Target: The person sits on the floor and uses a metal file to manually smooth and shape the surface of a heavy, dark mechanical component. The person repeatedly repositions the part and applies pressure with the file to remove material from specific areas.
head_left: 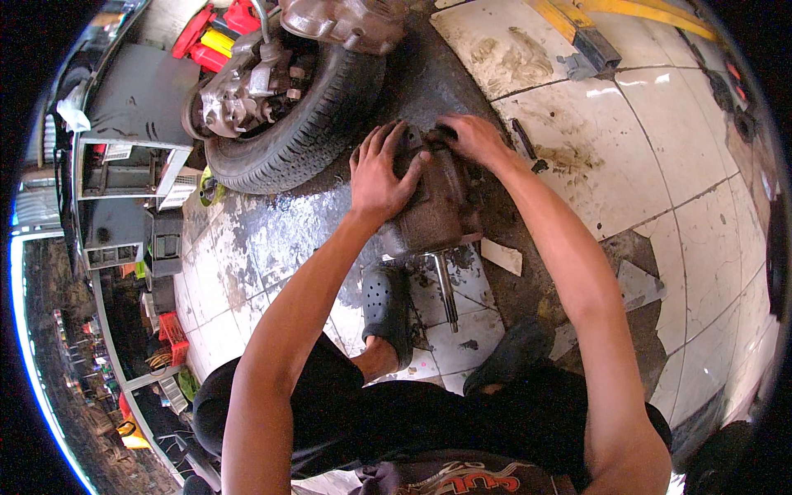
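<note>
A greasy brown gearbox housing (422, 224) stands on the floor between my feet, its bare splined shaft (446, 290) pointing toward me. My left hand (382, 171) lies on the left side of its top, fingers and thumb spread out. At the far right edge of the housing, my right hand (477, 139) is closed, its fingers curled at a dark part there. What those fingers grip is too hidden to make out. A dark narrow metal piece (523, 139) lies on the floor just right of my right hand.
At the far left lies a tyre (309, 124), with a brown metal assembly (239, 103) in its middle. Another brown casting (346, 23) rests beyond it. A yellow steel leg (569, 33) stands far right. Grey shelving (132, 165) lines the left. Broken tile (639, 285) lies right.
</note>
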{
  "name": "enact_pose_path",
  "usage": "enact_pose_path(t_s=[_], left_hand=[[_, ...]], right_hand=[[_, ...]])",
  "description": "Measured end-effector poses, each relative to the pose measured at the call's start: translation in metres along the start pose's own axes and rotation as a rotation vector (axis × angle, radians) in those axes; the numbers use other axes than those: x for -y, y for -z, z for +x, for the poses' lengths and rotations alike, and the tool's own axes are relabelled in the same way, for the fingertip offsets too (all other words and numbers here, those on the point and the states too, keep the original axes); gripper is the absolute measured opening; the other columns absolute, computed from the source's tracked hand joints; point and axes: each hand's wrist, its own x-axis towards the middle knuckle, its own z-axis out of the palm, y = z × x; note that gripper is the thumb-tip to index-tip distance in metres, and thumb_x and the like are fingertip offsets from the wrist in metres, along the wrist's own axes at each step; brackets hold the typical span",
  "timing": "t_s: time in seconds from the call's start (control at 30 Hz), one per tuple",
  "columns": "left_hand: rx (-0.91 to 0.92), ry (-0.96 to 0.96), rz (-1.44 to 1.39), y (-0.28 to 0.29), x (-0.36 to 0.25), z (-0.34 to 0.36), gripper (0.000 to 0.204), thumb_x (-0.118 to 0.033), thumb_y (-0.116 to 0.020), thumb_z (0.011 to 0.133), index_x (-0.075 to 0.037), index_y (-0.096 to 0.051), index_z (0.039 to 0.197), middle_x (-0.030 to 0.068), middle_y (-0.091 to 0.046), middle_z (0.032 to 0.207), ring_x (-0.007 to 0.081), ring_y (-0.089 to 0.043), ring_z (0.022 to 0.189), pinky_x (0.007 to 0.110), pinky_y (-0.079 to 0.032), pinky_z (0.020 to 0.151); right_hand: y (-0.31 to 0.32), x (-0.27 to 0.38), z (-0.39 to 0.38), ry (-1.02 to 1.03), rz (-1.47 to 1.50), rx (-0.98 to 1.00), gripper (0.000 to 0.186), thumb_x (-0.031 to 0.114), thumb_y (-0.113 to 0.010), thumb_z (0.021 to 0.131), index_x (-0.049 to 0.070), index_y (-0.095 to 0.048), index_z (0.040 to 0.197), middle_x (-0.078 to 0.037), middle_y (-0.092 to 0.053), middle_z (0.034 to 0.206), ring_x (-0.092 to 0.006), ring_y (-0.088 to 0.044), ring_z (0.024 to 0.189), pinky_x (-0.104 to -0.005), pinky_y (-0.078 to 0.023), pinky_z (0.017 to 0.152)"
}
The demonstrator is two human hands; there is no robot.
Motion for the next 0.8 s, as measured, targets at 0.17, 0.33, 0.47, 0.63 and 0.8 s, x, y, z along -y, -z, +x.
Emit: enact_pose_path(t_s=[0.17, 0.33, 0.47, 0.63, 0.8], left_hand=[[-0.02, -0.033, -0.005, -0.006, -0.004, 0.006, 0.066, -0.052, -0.058, 0.091, -0.012, -0.046, 0.142, 0.0184, -0.044, 0.144, 0.0364, -0.037, 0.136, 0.051, -0.027, 0.112], [0.01, 0.019, 0.006, -0.001, 0.002, -0.002, 0.066, -0.053, -0.058, 0.091, -0.013, -0.046, 0.142, 0.0194, -0.043, 0.145, 0.0366, -0.037, 0.137, 0.052, -0.027, 0.112], [0.007, 0.0, 0.007, 0.001, 0.001, -0.001, 0.065, -0.053, -0.057, 0.091, -0.014, -0.046, 0.143, 0.0194, -0.044, 0.145, 0.0368, -0.036, 0.138, 0.052, -0.026, 0.113], [-0.01, -0.011, 0.005, -0.005, -0.002, 0.002, 0.064, -0.052, -0.056, 0.092, -0.014, -0.047, 0.142, 0.0181, -0.046, 0.143, 0.036, -0.038, 0.136, 0.052, -0.028, 0.112], [0.016, -0.006, 0.031, -0.001, 0.002, 0.0, 0.064, -0.053, -0.054, 0.093, -0.013, -0.046, 0.142, 0.0167, -0.046, 0.143, 0.0348, -0.04, 0.135, 0.053, -0.029, 0.111]], right_hand=[[-0.005, -0.006, 0.011, -0.224, 0.269, 0.0, 0.053, 0.039, -0.073, 0.082, 0.002, -0.064, 0.12, -0.022, -0.068, 0.11, -0.0362, -0.065, 0.104, -0.0421, -0.052, 0.088], [0.011, 0.019, 0.005, -0.299, 0.399, 0.112, 0.062, 0.049, -0.073, 0.081, 0.001, -0.064, 0.119, -0.027, -0.065, 0.111, -0.0384, -0.065, 0.104, -0.0431, -0.052, 0.085], [-0.004, 0.015, 0.006, -0.274, 0.222, -0.001, 0.055, 0.046, -0.072, 0.082, 0.002, -0.066, 0.115, -0.027, -0.066, 0.108, -0.0383, -0.066, 0.102, -0.0434, -0.052, 0.085], [-0.017, -0.008, 0.004, -0.192, 0.261, -0.085, 0.037, 0.032, -0.072, 0.081, 0.005, -0.069, 0.106, -0.023, -0.069, 0.101, -0.0415, -0.065, 0.097, -0.0476, -0.052, 0.084], [0.002, -0.005, 0.008, -0.185, 0.243, 0.112, 0.031, 0.023, -0.071, 0.082, 0.005, -0.069, 0.108, -0.022, -0.068, 0.105, -0.0385, -0.066, 0.099, -0.043, -0.052, 0.086]])
